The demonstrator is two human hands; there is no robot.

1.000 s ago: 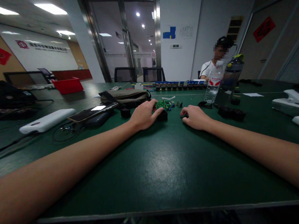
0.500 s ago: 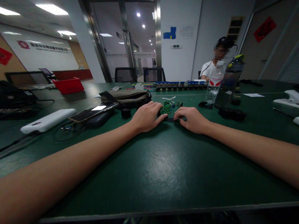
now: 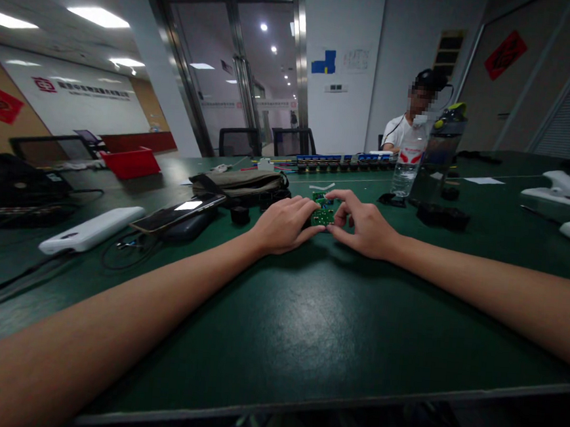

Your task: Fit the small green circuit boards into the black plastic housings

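A small green circuit board (image 3: 323, 217) is between my two hands, a little above the green table. My left hand (image 3: 284, 225) holds the board's left side, with the thumb at its lower edge and the fingers behind. At the right side, my right hand (image 3: 363, 225) curves its thumb and index finger around the board; the thumb touches the lower right corner. More green electronic parts (image 3: 320, 196) show just behind the board, partly covered by my right index finger. A thin white strip (image 3: 322, 187) lies farther back.
Left of my hands are a grey-brown pouch (image 3: 240, 185), a phone (image 3: 179, 213) and a white power bank (image 3: 91, 230) with cables. On the right stand a clear water bottle (image 3: 406, 172) and a dark bottle (image 3: 440, 156) beside black blocks (image 3: 441, 216). A person (image 3: 394, 133) sits across the table.
My right hand has left the dark piece at the table and risen, opening its thumb and index finger around the board's right side. The board has shifted slightly right and down.
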